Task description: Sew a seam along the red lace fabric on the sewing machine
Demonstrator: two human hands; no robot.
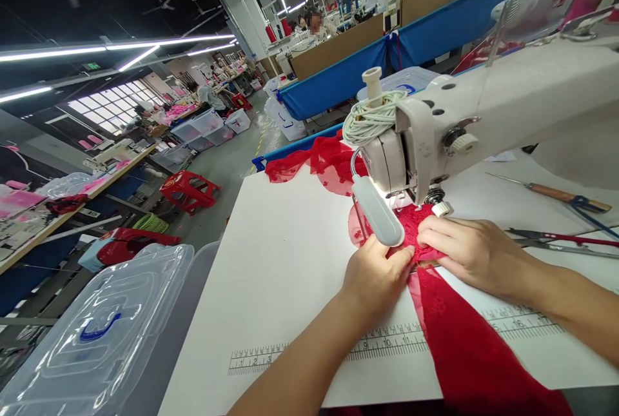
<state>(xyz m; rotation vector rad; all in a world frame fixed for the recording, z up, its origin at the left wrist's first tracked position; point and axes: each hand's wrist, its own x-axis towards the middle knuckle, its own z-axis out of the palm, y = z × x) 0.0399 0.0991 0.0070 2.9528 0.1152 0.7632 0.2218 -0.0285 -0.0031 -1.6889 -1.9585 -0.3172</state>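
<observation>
A white sewing machine (483, 113) reaches in from the right over the table, its needle area above red lace fabric (416, 217). With fingers bent, my left hand (374, 271) presses and grips the fabric's near left side, just below the small white lamp (380, 209). On the other side, my right hand (464, 251) has its fingers curled onto the same fabric, close to the presser foot. A long sheer red strip (469, 338) hangs from between my hands over the front edge. More red fabric (333, 161) lies behind the machine head. The needle tip is hard to make out.
Scissors (565, 240) and a wooden-handled awl (556, 193) lie right of my right hand. A printed ruler (387, 342) runs along the white tabletop (256, 261). Left of the table stands a clear lidded bin (97, 332); red stools (189, 190) stand beyond.
</observation>
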